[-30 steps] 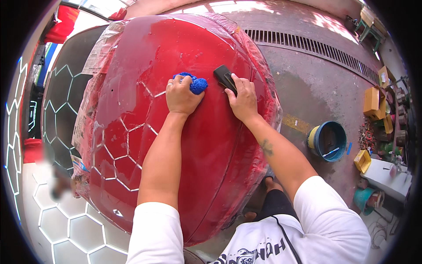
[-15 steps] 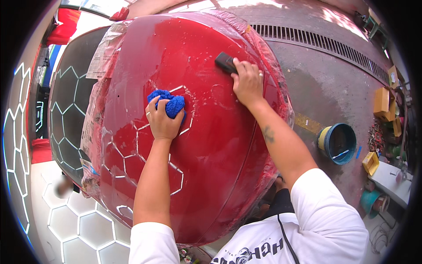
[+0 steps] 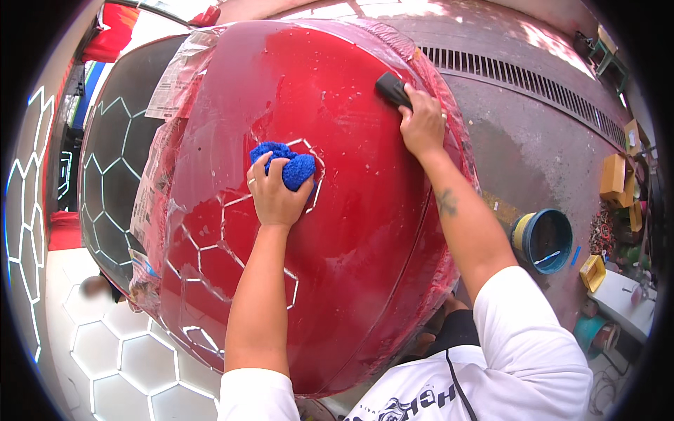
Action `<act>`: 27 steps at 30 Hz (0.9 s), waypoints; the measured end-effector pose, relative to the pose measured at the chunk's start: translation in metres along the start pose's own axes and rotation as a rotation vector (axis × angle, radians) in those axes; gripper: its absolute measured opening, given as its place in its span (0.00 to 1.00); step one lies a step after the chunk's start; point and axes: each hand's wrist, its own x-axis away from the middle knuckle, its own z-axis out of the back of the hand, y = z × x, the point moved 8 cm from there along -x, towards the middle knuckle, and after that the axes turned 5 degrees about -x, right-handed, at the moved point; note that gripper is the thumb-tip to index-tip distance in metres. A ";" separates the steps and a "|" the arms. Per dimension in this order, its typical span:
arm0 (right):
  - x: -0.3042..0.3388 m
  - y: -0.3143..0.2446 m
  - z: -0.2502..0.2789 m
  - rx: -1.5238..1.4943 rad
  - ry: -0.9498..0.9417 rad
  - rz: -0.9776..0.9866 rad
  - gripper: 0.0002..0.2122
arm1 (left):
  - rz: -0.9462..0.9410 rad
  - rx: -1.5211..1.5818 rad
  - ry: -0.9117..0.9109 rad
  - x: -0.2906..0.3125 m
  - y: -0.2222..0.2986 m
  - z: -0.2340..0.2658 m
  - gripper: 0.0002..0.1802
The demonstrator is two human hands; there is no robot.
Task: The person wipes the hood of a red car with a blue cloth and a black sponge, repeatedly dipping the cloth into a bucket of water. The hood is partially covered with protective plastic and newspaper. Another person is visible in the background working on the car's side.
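A bunched, coarse-textured blue cloth (image 3: 298,170) was held under the left hand (image 3: 277,193), its bulk lying beyond and beneath the bent fingers; these were curled over it slightly apart, with the thumb closed against its right side. A matte black, oblong block (image 3: 391,87) was gripped at its near right end by the right hand (image 3: 423,123), the fingers bent over one side and the thumb set opposite; most of the block was left projecting past the fingertips, toward the upper left. Both items were positioned on a broad, curved, glossy red vehicle panel (image 3: 358,259), the block near its far right edge and the cloth left of centre. The block's underside was hidden, so its contact there could not be judged. The panel surface was seen to be wet, marked by droplets, hazy streaks and white hexagonal light reflections. Its right border was edged with wrinkled translucent film (image 3: 437,77), its left with printed newspaper sheets (image 3: 172,95). Compared with the frame one second earlier, the block had been carried toward the right edge, the cloth had been drawn leftward and nearer, and the gap between the hands had been widened.
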 end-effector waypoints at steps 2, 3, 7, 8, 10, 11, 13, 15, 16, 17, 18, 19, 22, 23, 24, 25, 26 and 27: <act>0.007 -0.010 0.008 0.004 0.023 -0.003 0.25 | 0.030 0.015 -0.002 -0.001 -0.001 0.006 0.31; 0.045 -0.026 0.013 -0.019 0.002 0.004 0.27 | 0.037 0.003 0.001 -0.001 -0.006 0.008 0.31; 0.210 -0.066 0.053 -0.132 -0.170 0.001 0.35 | 0.024 -0.048 -0.009 0.015 -0.018 0.011 0.31; 0.198 -0.063 0.051 -0.122 -0.151 0.033 0.34 | 0.031 -0.048 -0.013 0.015 -0.019 0.010 0.31; 0.159 -0.050 0.040 -0.101 -0.136 0.101 0.33 | 0.040 -0.053 -0.029 0.018 -0.021 0.012 0.31; 0.124 -0.034 0.026 -0.076 -0.106 0.088 0.33 | 0.029 -0.043 -0.021 0.014 -0.018 0.010 0.31; 0.044 0.003 0.008 -0.008 -0.023 0.031 0.27 | 0.007 -0.030 -0.011 0.008 -0.009 0.004 0.31; -0.017 0.026 0.006 -0.091 0.024 -0.025 0.24 | 0.007 0.003 -0.008 0.001 -0.005 0.002 0.30; -0.006 0.018 0.008 -0.070 0.026 -0.005 0.26 | 0.016 -0.001 -0.007 0.000 -0.003 0.002 0.30; 0.014 0.009 0.014 -0.046 0.032 0.014 0.27 | 0.022 -0.002 -0.006 0.001 -0.002 0.003 0.30; 0.054 -0.007 0.017 -0.040 0.001 0.018 0.29 | 0.022 -0.011 -0.017 0.007 -0.008 0.007 0.30; 0.108 -0.021 0.025 -0.070 -0.043 0.018 0.30 | 0.032 -0.024 -0.024 0.014 -0.014 0.009 0.30; 0.179 -0.038 0.046 -0.137 -0.129 0.028 0.32 | 0.037 -0.033 -0.032 0.021 -0.016 0.010 0.31; 0.163 -0.029 0.039 -0.128 -0.120 0.063 0.32 | 0.045 -0.038 -0.029 0.020 -0.019 0.011 0.31; 0.143 -0.022 0.034 -0.114 -0.115 0.096 0.32 | 0.053 -0.038 -0.031 0.020 -0.019 0.011 0.31; 0.108 -0.011 0.021 -0.093 -0.088 0.085 0.31 | 0.057 -0.044 -0.028 0.017 -0.020 0.010 0.31; 0.071 0.001 0.016 -0.038 -0.032 0.084 0.28 | 0.036 -0.031 -0.004 0.009 -0.014 0.009 0.31; 0.033 0.018 0.013 -0.054 -0.039 0.011 0.25 | 0.019 -0.015 0.003 0.003 -0.005 0.006 0.31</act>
